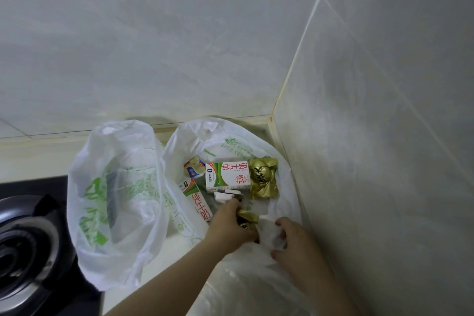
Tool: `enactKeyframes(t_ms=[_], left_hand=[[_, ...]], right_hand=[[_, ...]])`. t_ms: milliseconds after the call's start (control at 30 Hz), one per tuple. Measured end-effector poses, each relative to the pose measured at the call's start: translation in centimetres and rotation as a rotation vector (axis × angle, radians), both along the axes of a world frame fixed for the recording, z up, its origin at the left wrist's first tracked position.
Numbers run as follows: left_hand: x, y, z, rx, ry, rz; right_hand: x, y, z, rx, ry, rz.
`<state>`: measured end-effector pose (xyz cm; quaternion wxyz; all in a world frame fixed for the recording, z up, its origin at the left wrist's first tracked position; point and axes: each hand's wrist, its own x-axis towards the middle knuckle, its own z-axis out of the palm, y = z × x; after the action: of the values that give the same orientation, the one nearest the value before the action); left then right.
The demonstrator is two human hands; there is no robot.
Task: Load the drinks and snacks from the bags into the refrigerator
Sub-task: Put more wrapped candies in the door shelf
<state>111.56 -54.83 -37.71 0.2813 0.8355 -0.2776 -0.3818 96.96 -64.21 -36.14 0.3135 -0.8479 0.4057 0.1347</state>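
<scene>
Head view, gold snack in left hand

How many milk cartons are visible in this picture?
2. One milk carton lies across the back of the right bag, beside a gold packet; the second milk carton slants along that bag's left side. More may be hidden underneath or in the left bag.

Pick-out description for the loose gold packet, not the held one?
Start at the tiled corner; the right bag sits in it. Inside, right of the 3.3g carton, lies the gold packet. Its twin is in the left hand; this one lies free.
</scene>
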Motion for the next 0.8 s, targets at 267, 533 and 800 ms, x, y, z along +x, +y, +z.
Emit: enactKeyframes(t_ms=[267,533,800], left_hand=[[0.7,1.9,2.8,-0.231,-0.032,0.254],[3.4,3.2,5.5,-0.246,-0.006,0.393],[4.7,4.7,7.2,-0.264,0.02,0.482]], right_hand=[[4.5,-2.0,1.6,-0.128,-0.169,-0.03],[9.8,-4.6,1.1,-0.296,-0.241,0.028],[12.2,-6.0,-1.0,-0.315,-0.035,0.15]])
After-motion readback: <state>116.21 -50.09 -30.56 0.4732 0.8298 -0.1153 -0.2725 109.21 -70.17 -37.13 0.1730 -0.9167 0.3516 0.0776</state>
